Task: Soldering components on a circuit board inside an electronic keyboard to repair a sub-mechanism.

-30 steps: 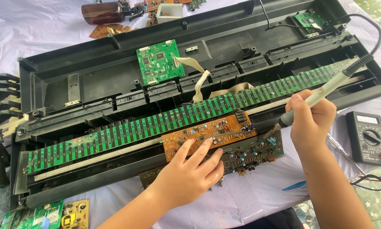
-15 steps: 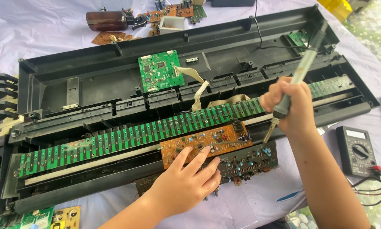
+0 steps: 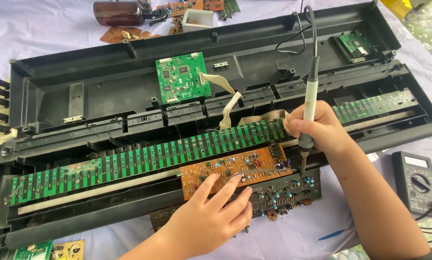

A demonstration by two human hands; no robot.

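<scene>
Ribbon cables (image 3: pixel 230 103) block centre; cloth (image 3: pixel 47 29) upper-left free.

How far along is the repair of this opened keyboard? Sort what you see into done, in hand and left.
Done: keyboard case opened, boards exposed.
In hand: right hand holds the soldering iron tip-down at the orange circuit board, steadied by the left hand.
Left: case still open; multimeter lies aside.

The multimeter (image 3: pixel 414 183) lies right of the opened keyboard case (image 3: pixel 105 86).

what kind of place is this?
Likely an informal electronics repair bench: an opened keyboard casing on a white cloth, a soldering iron in the right hand, a multimeter and loose circuit boards.
</scene>
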